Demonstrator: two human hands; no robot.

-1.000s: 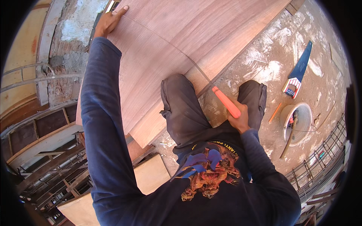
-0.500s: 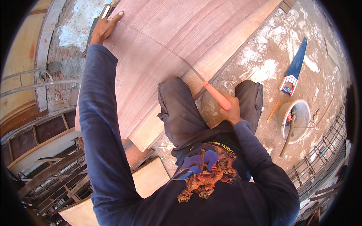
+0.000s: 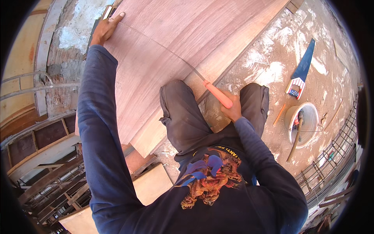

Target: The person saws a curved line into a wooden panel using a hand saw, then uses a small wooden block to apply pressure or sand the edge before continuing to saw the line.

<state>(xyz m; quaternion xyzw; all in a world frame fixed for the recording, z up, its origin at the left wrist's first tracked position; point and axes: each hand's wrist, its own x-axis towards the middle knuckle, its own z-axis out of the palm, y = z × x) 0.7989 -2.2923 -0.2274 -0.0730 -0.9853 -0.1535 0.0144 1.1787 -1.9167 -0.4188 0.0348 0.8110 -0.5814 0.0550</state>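
Observation:
A large reddish plywood board point(image 3: 156, 58) slants across the upper middle, in front of my knees. My left hand point(image 3: 104, 30) is at its far left edge, thumb stretched over the top face; the other fingers are partly hidden at the edge. My right hand point(image 3: 233, 110), between my knees, is closed around the orange handle of a tool with a narrow metal blade point(image 3: 198, 74). The blade reaches over the board's near edge onto its face, pointing up and left. A thin dark line point(image 3: 156, 42) runs from the blade toward my left hand. The tool's exact kind is unclear.
A lighter board point(image 3: 150, 140) shows beneath the plywood. On the dusty floor to the right lie a blue-bladed handsaw point(image 3: 303, 66), an orange stick point(image 3: 279, 114) and a white bucket point(image 3: 291, 117) with a hammer-like tool. Wire mesh point(image 3: 323, 167) stands at lower right, stacked timber point(image 3: 58, 191) at lower left.
My right hand and the orange-handled tool have shifted slightly up and to the left. My left hand stays at the board's edge; the whole view has drifted a little.

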